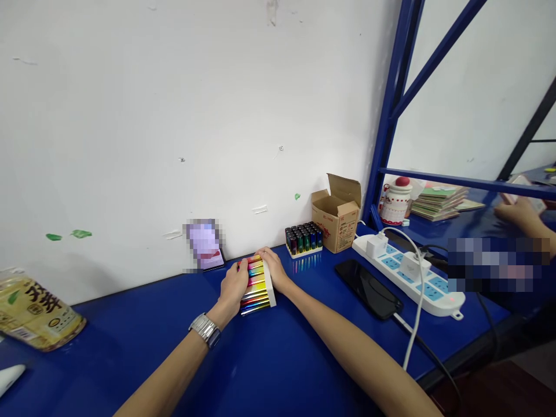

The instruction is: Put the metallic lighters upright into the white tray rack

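A rack of shiny coloured tubes [256, 285] lies on its side on the blue tabletop, its white base [270, 284] facing right. The tubes shade through red, yellow, pink and blue and look like lighters, though their exact kind is unclear. Around the left end of the tubes wraps my left hand [234, 284], a metal watch on its wrist. My right hand [273, 269] grips the far side and the white base; some of its fingers are hidden. To the right, a second rack of dark-topped coloured tubes [304, 238] stands upright in a white tray.
An opened cardboard box [336, 223], a black phone [368, 288] and a white power strip [408, 275] with cables lie right. A lit phone [206, 243] leans on the wall. Left stands a yellow drink container [39, 313]. Beyond a blue frame shows another person's hand [521, 213].
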The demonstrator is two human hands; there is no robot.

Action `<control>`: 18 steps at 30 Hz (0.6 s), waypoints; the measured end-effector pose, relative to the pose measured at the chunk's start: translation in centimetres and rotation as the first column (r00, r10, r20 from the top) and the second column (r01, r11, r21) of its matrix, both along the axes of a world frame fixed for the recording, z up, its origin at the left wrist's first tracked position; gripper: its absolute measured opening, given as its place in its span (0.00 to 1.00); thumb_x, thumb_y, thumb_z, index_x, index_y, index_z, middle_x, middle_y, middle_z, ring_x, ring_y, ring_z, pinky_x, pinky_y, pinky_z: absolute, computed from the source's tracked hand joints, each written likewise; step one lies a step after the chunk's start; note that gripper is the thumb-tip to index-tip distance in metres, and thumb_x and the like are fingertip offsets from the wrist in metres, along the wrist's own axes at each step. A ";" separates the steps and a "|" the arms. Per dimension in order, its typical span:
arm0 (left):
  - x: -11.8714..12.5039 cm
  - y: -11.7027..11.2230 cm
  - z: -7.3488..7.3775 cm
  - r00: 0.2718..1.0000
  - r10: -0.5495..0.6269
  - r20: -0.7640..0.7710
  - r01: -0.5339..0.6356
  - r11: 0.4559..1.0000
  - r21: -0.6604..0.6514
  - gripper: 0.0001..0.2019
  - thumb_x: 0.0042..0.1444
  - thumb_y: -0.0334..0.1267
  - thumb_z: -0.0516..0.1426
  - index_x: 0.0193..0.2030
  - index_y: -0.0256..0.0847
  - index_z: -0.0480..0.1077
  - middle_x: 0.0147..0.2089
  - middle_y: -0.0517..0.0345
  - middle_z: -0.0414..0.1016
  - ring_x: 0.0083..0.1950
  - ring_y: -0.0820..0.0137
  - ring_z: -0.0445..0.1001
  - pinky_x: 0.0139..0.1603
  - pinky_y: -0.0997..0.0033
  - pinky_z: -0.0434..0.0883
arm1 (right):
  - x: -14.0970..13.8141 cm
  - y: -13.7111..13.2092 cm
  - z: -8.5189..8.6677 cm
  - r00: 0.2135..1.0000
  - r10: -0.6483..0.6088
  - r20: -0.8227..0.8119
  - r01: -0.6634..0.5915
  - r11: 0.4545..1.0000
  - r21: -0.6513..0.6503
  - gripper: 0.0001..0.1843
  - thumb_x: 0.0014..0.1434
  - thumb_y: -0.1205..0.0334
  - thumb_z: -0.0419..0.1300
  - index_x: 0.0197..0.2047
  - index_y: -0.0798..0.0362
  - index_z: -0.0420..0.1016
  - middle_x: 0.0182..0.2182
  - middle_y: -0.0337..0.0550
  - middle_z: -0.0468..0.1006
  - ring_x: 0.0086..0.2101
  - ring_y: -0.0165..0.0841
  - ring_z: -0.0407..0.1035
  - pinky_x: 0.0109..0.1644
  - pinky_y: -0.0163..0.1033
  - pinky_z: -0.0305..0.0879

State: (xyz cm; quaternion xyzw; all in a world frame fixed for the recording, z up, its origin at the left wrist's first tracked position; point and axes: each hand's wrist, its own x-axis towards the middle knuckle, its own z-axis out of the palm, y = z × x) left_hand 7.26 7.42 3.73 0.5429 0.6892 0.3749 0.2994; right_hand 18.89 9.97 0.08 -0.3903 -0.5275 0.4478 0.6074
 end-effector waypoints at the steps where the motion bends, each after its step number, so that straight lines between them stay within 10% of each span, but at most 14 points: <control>1: -0.1 0.0 0.1 0.999 0.017 -0.028 -0.017 1.000 -0.014 0.20 0.59 0.50 0.48 0.45 0.40 0.73 0.53 0.42 0.74 0.58 0.50 0.69 0.57 0.53 0.62 | 0.0 0.0 0.1 0.999 -0.015 0.032 0.015 1.000 0.000 0.12 0.55 0.53 0.49 0.27 0.50 0.66 0.26 0.35 0.68 0.30 0.32 0.62 0.35 0.35 0.56; 13: -0.7 0.1 0.6 0.996 0.005 0.085 -0.009 0.999 0.046 0.08 0.53 0.42 0.57 0.37 0.43 0.74 0.53 0.45 0.75 0.62 0.49 0.64 0.60 0.55 0.60 | 0.0 -0.3 0.3 0.977 -0.132 0.165 0.135 0.991 -0.010 0.09 0.57 0.56 0.50 0.29 0.49 0.65 0.25 0.34 0.68 0.30 0.33 0.62 0.38 0.37 0.55; 18: -0.8 -0.1 0.0 0.884 -0.059 0.463 0.051 0.998 0.030 0.15 0.55 0.43 0.55 0.48 0.42 0.72 0.58 0.50 0.71 0.55 0.59 0.72 0.42 0.68 0.73 | 0.4 -0.4 0.7 0.966 -0.133 0.221 0.140 0.990 -0.015 0.09 0.59 0.57 0.50 0.30 0.49 0.66 0.28 0.37 0.71 0.36 0.36 0.65 0.45 0.40 0.57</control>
